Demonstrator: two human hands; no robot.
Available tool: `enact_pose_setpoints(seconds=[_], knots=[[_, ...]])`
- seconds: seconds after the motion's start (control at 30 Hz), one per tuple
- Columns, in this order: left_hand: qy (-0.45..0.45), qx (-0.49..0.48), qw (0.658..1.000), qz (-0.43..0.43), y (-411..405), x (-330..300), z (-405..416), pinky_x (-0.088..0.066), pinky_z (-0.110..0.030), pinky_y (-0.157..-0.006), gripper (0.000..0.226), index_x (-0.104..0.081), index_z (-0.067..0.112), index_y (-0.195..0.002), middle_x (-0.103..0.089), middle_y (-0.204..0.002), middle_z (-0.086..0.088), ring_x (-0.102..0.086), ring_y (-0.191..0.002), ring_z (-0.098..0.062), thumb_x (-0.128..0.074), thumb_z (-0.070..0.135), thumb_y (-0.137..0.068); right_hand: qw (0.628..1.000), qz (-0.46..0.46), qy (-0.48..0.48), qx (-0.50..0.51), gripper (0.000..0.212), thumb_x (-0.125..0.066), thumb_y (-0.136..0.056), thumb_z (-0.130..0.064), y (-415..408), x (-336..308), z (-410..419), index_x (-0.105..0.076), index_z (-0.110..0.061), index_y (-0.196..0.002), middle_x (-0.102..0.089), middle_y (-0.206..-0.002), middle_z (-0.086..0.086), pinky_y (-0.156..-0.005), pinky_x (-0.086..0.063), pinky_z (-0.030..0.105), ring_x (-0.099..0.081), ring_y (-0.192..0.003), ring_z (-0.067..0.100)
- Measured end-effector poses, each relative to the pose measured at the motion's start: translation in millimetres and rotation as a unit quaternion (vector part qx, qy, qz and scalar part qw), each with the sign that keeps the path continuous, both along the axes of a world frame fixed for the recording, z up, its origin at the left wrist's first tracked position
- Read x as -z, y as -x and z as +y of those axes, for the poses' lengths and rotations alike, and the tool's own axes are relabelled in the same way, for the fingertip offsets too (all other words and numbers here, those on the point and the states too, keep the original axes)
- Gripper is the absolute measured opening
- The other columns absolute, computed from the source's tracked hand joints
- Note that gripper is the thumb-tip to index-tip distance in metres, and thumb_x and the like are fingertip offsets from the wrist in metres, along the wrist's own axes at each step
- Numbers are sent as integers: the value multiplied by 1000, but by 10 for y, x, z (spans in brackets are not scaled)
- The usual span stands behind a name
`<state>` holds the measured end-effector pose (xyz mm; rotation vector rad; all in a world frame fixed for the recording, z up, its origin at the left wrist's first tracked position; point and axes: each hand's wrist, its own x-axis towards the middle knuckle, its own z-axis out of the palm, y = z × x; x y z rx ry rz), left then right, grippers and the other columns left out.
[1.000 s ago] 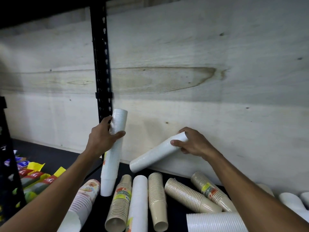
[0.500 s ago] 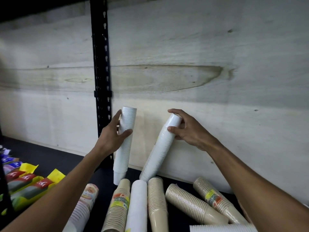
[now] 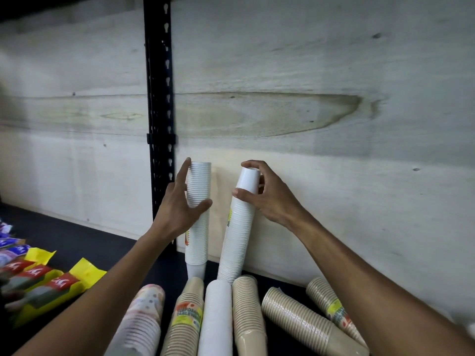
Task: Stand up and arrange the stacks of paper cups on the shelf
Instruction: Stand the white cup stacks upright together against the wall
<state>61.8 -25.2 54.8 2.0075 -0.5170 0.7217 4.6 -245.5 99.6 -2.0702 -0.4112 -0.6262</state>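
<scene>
Two white cup stacks stand against the plywood back wall. My left hand (image 3: 181, 205) grips the upright left white stack (image 3: 198, 227) near its top. My right hand (image 3: 267, 195) holds the top of the right white stack (image 3: 237, 240), which leans slightly left with its base on the dark shelf (image 3: 84, 242). In front lie several fallen stacks: a patterned one (image 3: 144, 322), a beige labelled one (image 3: 186, 319), a white one (image 3: 216, 319), a beige one (image 3: 248, 314), another beige one (image 3: 303, 322) and a labelled beige one (image 3: 334, 309).
A black perforated shelf upright (image 3: 159, 111) rises just left of the standing stacks. Yellow and red packets (image 3: 43, 283) lie on the shelf at the left. The plywood wall (image 3: 334, 176) closes the back.
My right hand has tipped its white stack from lying at an angle to nearly upright beside the left stack. My left hand has set its stack down close to the upright post.
</scene>
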Motion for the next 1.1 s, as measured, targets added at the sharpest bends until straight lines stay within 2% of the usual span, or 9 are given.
enact_pose_setpoints(seconds=[0.1,0.27,0.4,0.5,0.6,0.73,0.9,0.97,1.1], knots=[[-8,47,999,9,34,-5,52,-52,-51,-94,114,7,65,-142,-49,-135,-4,-56,-113,-27,-78,37,-70,1000,-18,5,-1,55,-77,-83,-23,-32,-39,42,-53,-36,-130,-57,-123,-8,-84,-54,27,-60,-98,11],[-37,104,993,32,70,57,105,-59,-46,-80,125,19,62,-140,-63,-109,0,-66,-91,-29,-77,11,-79,1000,6,10,-27,54,-71,-86,-12,-33,-76,69,-54,-33,-133,-58,-122,2,-76,-56,25,-65,-97,16],[-21,97,994,48,101,109,51,-56,-31,-82,124,14,54,-147,-56,-112,11,-63,-97,-11,-82,19,-76,1000,10,4,-12,50,-75,-84,-22,-46,-88,111,-55,-34,-128,-61,-115,-2,-83,-57,34,-64,-97,18],[-20,86,994,63,89,155,42,-55,-36,-87,130,13,53,-147,-55,-116,4,-60,-103,-15,-87,25,-70,1000,-2,10,22,47,-77,-82,-27,-66,-92,143,-55,-32,-123,-62,-106,-6,-82,-56,32,-64,-92,14],[-31,124,985,114,61,229,92,-61,-37,-72,132,12,52,-147,-59,-112,3,-65,-98,-16,-88,16,-68,1000,3,7,24,44,-74,-84,-21,-73,-90,121,-54,-31,-123,-63,-109,-6,-87,-57,37,-66,-95,16],[-50,124,982,133,61,321,139,-60,-39,-75,123,-1,40,-151,-58,-115,7,-63,-102,-16,-87,13,-67,1000,17,8,11,43,-69,-87,-18,-52,-75,96,-52,-32,-123,-63,-113,-2,-89,-57,42,-67,-98,18],[-40,88,987,127,6,353,186,-61,-39,-75,111,-14,28,-146,-58,-113,8,-63,-103,-19,-89,17,-66,999,18,28,20,52,-74,-85,-30,-20,-50,122,-45,-35,-128,-60,-110,-5,-84,-55,32,-63,-98,15],[-39,88,984,147,-23,379,209,-62,-41,-69,103,-15,29,-142,-60,-112,1,-65,-98,-21,-87,21,-69,999,11,34,26,54,-73,-85,-31,-26,-23,127,-43,-36,-129,-59,-114,-2,-86,-54,35,-63,-100,17],[-34,77,982,168,-47,406,255,-59,-46,-79,89,-20,28,-139,-61,-115,-1,-65,-100,-22,-82,33,-76,997,-3,52,53,55,-70,-80,-39,-57,19,160,-39,-45,-126,-57,-120,2,-91,-54,44,-61,-103,19]])
